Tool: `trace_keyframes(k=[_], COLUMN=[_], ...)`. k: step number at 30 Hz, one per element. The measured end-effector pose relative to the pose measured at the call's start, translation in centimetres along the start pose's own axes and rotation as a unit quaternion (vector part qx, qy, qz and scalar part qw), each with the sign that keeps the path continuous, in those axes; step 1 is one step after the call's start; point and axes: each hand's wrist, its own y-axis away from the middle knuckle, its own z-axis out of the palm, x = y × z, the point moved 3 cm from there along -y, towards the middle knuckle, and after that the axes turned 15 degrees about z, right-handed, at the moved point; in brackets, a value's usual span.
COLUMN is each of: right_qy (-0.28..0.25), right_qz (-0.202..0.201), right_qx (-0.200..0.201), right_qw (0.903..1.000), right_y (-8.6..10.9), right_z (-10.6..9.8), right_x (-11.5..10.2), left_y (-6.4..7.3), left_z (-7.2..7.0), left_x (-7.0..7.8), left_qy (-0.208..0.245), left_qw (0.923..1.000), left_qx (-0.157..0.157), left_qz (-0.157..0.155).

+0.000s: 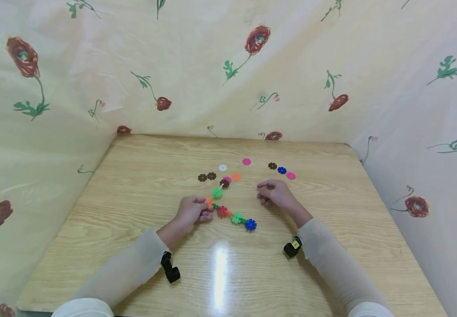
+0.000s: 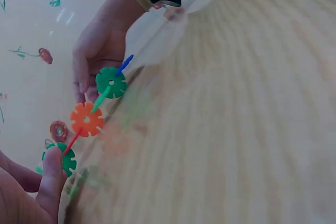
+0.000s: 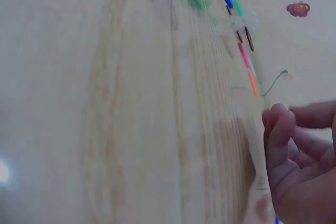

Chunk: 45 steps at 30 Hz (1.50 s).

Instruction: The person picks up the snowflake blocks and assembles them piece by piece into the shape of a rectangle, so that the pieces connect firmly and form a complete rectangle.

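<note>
My left hand (image 1: pixel 192 210) pinches one end of a chain of slotted plastic flower discs (image 1: pixel 222 211), thumb on a green disc (image 2: pixel 69 162) in the left wrist view. From there the chain runs through red, orange and green pieces to a blue disc (image 1: pixel 251 225). A light green disc (image 1: pixel 217 193) appears just beyond the fingers; whether it is joined to the chain I cannot tell. My right hand (image 1: pixel 276 193) hovers to the right with loosely curled fingers. Its thumb and index tip lie close together in the right wrist view, with nothing visible between them.
Loose flower discs lie farther back: two brown ones (image 1: pixel 207 177), a white one (image 1: pixel 222 167), a pink one (image 1: pixel 246 161), an orange one (image 1: pixel 236 176). Right of them is a brown, blue (image 1: pixel 281 170) and pink row. Flowered cloth (image 1: pixel 197 66) surrounds the wooden table (image 1: pixel 133 198).
</note>
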Motion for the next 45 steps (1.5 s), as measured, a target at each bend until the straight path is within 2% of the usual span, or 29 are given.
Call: trace_keyframes(k=[3, 5, 8, 11, 16, 22, 26, 28, 30, 32, 35, 39, 42, 45], right_qy=[0.111, 0.176, 0.231, 0.247, 0.239, 0.222, 0.225, 0.227, 0.233, 0.243, 0.254, 0.282, 0.314, 0.338], right_qz=[-0.029, -0.052, -0.078, -0.075, -0.058, -0.06, -0.063, -0.057, -0.052, -0.055, -0.062, -0.063, -0.064, -0.074], right_qx=[-0.017, -0.038, -0.081, -0.121, -0.172, -0.181, -0.184, -0.183, -0.174, -0.154, -0.119, -0.057, -0.005, 0.024], right_qw=[0.9933, 0.9823, 0.9664, 0.9585, 0.9539, 0.9561, 0.9548, 0.9548, 0.9552, 0.9561, 0.9578, 0.9555, 0.9474, 0.9378], right_y=[0.8, 1.4, 2.4, 3.1, 3.7, 3.3, 2.8, 2.5, 2.1, 1.3, -0.4, -3.2, -4.7, -5.6], right_z=[0.3, 0.6, 1.0, 1.3, 1.8, 1.7, 1.2, 0.8, 0.5, 0.4, 0.9, 2.0, 2.7, 3.0], right_x=[-0.5, -0.9, -1.4, -1.6, -1.4, -0.9, -0.7, -0.8, -1.3, -1.9, -3.0, -4.9, -6.0, -6.6], left_y=[1.0, 1.7, 2.5, 3.2, 4.1, 4.7, 4.7, 4.3, 3.3, 2.0, -0.5, -3.2, -4.4, -5.2], left_z=[-0.5, -0.7, -1.0, -1.1, -1.1, -1.2, -1.4, -1.8, -2.3, -2.6, -2.7, -1.8, -0.9, -0.2], left_x=[-0.1, -0.2, -0.2, -0.1, -0.2, -0.5, -0.5, -0.1, 0.6, 1.6, 2.5, 2.6, 2.6, 2.8], left_qy=[-0.011, -0.019, -0.037, -0.051, -0.055, -0.063, -0.107, -0.148, -0.202, -0.249, -0.284, -0.275, -0.264, -0.271], left_qw=[0.9999, 0.9997, 0.9991, 0.9983, 0.9977, 0.9963, 0.9897, 0.9826, 0.9722, 0.961, 0.9499, 0.9516, 0.9537, 0.9495], left_qx=[-0.004, -0.01, -0.019, -0.027, -0.04, -0.058, -0.096, -0.111, -0.112, -0.099, -0.081, -0.096, -0.117, -0.135], left_qz=[-0.006, -0.007, 0.001, 0.005, 0.006, 0.007, 0.006, 0.014, 0.039, 0.068, 0.101, 0.097, 0.085, 0.083])
